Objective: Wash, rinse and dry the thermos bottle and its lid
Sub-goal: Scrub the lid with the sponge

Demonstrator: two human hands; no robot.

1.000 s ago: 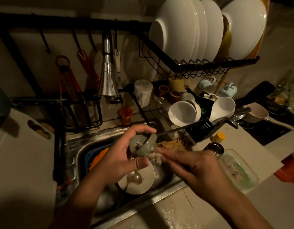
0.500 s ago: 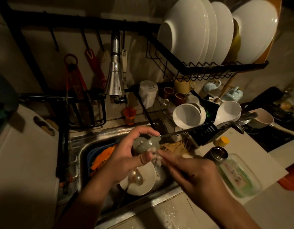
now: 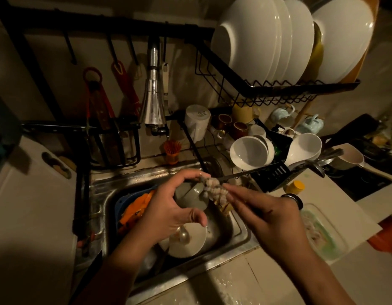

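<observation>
Two hands are over the sink (image 3: 214, 260). The left hand (image 3: 168, 214) curls its thumb and fingers around the gray-green lid (image 3: 189, 198) and holds it up. The right hand (image 3: 265, 213) pinches a bumpy scrubber (image 3: 212, 190), maybe a soapy cloth, against the lid's right edge. Under them a white plate (image 3: 190, 241) lies in the sink. Farther back stands the shiny faucet (image 3: 152, 102), with white bowls (image 3: 249, 153) beside it.

One head-worn wide-angle view looks forward and steeply down — close over the sink (image 3: 214, 264) and both hands, the rack (image 3: 278, 89) of plates bowed along the top edge.
</observation>
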